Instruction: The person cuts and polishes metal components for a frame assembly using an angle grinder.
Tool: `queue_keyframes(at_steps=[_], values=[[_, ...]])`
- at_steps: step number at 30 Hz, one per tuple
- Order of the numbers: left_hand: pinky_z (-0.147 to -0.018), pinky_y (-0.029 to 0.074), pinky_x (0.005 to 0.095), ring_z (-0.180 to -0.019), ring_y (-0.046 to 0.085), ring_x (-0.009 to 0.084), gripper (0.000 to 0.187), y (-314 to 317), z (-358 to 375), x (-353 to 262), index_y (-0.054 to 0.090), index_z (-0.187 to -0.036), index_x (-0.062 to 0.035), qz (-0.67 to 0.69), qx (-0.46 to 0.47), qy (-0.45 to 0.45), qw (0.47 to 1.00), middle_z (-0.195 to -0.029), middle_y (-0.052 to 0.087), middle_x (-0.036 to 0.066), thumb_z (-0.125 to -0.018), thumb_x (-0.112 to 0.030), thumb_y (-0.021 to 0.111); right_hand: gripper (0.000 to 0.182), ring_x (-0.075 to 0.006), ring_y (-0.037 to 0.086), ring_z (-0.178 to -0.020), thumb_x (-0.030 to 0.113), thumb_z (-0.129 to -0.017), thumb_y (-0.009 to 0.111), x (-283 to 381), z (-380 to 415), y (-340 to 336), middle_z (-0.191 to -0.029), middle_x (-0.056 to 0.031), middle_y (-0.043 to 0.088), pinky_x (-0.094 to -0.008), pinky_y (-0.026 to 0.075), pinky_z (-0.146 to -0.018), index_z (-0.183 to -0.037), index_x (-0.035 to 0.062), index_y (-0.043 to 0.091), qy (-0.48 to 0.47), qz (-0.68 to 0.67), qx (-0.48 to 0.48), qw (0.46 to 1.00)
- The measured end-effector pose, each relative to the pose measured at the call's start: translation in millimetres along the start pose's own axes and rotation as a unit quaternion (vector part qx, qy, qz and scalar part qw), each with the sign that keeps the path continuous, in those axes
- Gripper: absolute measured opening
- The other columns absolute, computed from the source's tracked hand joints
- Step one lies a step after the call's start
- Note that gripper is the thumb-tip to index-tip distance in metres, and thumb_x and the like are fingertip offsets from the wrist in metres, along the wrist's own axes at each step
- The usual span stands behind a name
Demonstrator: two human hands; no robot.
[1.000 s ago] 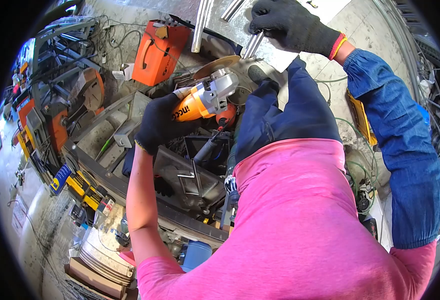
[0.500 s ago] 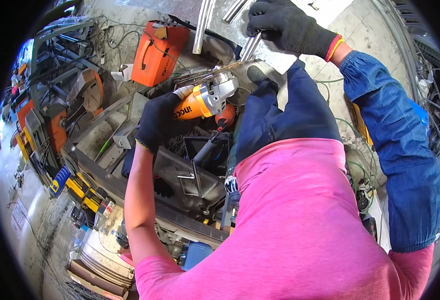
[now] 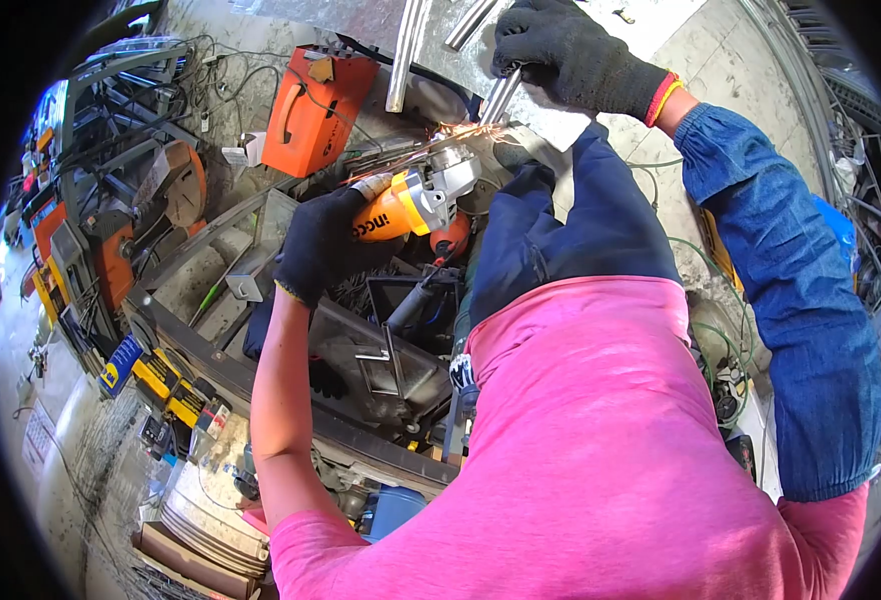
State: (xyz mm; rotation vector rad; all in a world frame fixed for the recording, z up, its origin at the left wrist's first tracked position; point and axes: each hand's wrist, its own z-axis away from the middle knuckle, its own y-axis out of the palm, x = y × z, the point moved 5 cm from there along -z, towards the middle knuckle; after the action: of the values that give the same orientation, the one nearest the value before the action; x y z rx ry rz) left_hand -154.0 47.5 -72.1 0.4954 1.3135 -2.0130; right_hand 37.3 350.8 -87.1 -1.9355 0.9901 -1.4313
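My left hand [image 3: 323, 235], in a black glove with pale fingertips, is closed round the body of a yellow and grey angle grinder [image 3: 406, 205]. Sparks [image 3: 466, 135] spray from the grinder's disc, mostly leftward, close to the lower end of a shiny metal tube [image 3: 501, 98]. My right hand [image 3: 571, 60], gloved in black with a red and yellow cuff, is closed on that tube from above. The tube lies at the edge of a metal-topped surface [image 3: 561, 118]. Exactly where the disc touches the tube is hard to see through the sparks.
More metal tubes [image 3: 408, 55] lie on the surface at the top. An orange machine case [image 3: 316, 110] stands left of the grinder. A metal frame workbench [image 3: 221, 350] holding tools and parts lies below. A cut-off saw [image 3: 176, 185] is at far left; green hose [image 3: 706, 255] runs at right.
Sparks have appeared at the grinder's disc by the tube's end. The grinder has shifted very slightly to the right, while my right hand stays nearly in place.
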Motion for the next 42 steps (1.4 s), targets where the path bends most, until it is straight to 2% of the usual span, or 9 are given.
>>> queue_keyframes(at_steps=[1, 3, 7, 9, 16, 31, 36, 38, 42], values=[[-0.108, 0.06, 0.0383, -0.125, 0.08, 0.0289, 0.082, 0.2, -0.3, -0.5, 0.07, -0.151, -0.0055, 0.0, 0.0, 0.0, 1.0, -0.133, 0.081, 0.016, -0.077, -0.024, 0.102, 0.025, -0.0361, 0.064, -0.115, 0.013, -0.077, 0.077, 0.4, 0.0, 0.0, -0.11, -0.0071, 0.068, -0.0584, 0.042, -0.117, -0.102, 0.0184, 0.075, -0.004, -0.002, -0.007, 1.0], [-0.097, 0.064, 0.041, -0.113, 0.082, 0.0349, 0.08, -2.5, -1.5, -5.5, 0.073, -0.148, -0.0072, -0.016, -0.033, 0.036, 0.999, -0.125, 0.082, 0.019, -0.078, -0.034, 0.101, 0.025, -0.0361, 0.064, -0.114, 0.013, -0.077, 0.077, 1.3, -0.2, -1.2, -0.11, -0.0071, 0.068, -0.0581, 0.043, -0.117, -0.102, 0.0182, 0.075, -0.008, -0.003, -0.013, 1.0], [-0.098, 0.064, 0.0416, -0.114, 0.082, 0.0346, 0.078, -4.1, -1.9, -11.7, 0.073, -0.147, -0.0076, -0.02, -0.025, 0.017, 0.999, -0.126, 0.082, 0.019, -0.079, -0.035, 0.1, 0.024, -0.0359, 0.064, -0.113, 0.013, -0.077, 0.076, 2.1, -0.8, -3.0, -0.109, -0.0072, 0.068, -0.0576, 0.043, -0.115, -0.101, 0.0181, 0.075, -0.002, -0.021, -0.001, 1.0], [-0.105, 0.061, 0.0386, -0.121, 0.081, 0.0298, 0.082, -3.4, -1.9, -13.7, 0.07, -0.15, -0.0056, -0.021, 0.002, -0.015, 1.0, -0.131, 0.082, 0.017, -0.077, -0.024, 0.102, 0.024, -0.0359, 0.063, -0.112, 0.013, -0.077, 0.076, 1.9, -0.6, -3.0, -0.108, -0.0072, 0.068, -0.0576, 0.044, -0.115, -0.101, 0.0182, 0.075, -0.004, -0.013, 0.001, 1.0], [-0.102, 0.062, 0.0383, -0.117, 0.082, 0.0293, 0.08, -2.4, 1.8, -16.2, 0.07, -0.15, -0.0056, -0.046, 0.026, -0.055, 0.997, -0.128, 0.083, 0.016, -0.078, -0.024, 0.101, 0.027, -0.0366, 0.063, -0.112, 0.016, -0.074, 0.078, 0.0, -2.7, -0.2, -0.108, -0.0078, 0.068, -0.0588, 0.044, -0.115, -0.101, 0.0178, 0.075, -0.013, -0.008, -0.001, 1.0], [-0.098, 0.063, 0.0402, -0.112, 0.083, 0.0313, 0.083, -3.5, 7.5, -22.9, 0.071, -0.15, -0.0075, -0.033, -0.03, -0.016, 0.999, -0.125, 0.083, 0.017, -0.077, -0.033, 0.102, 0.028, -0.0366, 0.062, -0.116, 0.015, -0.074, 0.08, -1.4, -3.6, 1.5, -0.109, -0.0083, 0.067, -0.061, 0.042, -0.12, -0.102, 0.017, 0.076, 0.007, -0.007, 0.024, 1.0], [-0.099, 0.063, 0.0405, -0.112, 0.083, 0.0311, 0.083, -4.1, 9.1, -20.8, 0.071, -0.15, -0.0074, -0.031, -0.008, -0.052, 0.998, -0.126, 0.083, 0.016, -0.078, -0.034, 0.101, 0.028, -0.037, 0.063, -0.116, 0.016, -0.074, 0.081, -3.3, -3.5, 3.1, -0.109, -0.0085, 0.067, -0.0606, 0.042, -0.12, -0.101, 0.0169, 0.075, 0.002, -0.007, 0.021, 1.0], [-0.1, 0.063, 0.0408, -0.112, 0.083, 0.0311, 0.083, -4.9, 8.0, -24.1, 0.071, -0.15, -0.0073, -0.04, -0.004, -0.052, 0.998, -0.126, 0.083, 0.016, -0.078, -0.034, 0.101, 0.028, -0.0374, 0.063, -0.115, 0.016, -0.074, 0.08, -5.7, -4.2, 7.3, -0.109, -0.0089, 0.067, -0.0599, 0.042, -0.119, -0.101, 0.0171, 0.075, 0.007, 0.022, 0.054, 0.998], [-0.098, 0.064, 0.0416, -0.112, 0.083, 0.0327, 0.082, -6.2, 5.5, -29.6, 0.071, -0.149, -0.0063, -0.03, 0.004, -0.068, 0.997, -0.125, 0.083, 0.018, -0.077, -0.035, 0.101, 0.027, -0.0378, 0.063, -0.115, 0.016, -0.075, 0.08, -3.0, -2.9, 4.2, -0.109, -0.0095, 0.067, -0.0591, 0.042, -0.119, -0.102, 0.0174, 0.075, 0.0, 0.012, 0.027, 1.0]])
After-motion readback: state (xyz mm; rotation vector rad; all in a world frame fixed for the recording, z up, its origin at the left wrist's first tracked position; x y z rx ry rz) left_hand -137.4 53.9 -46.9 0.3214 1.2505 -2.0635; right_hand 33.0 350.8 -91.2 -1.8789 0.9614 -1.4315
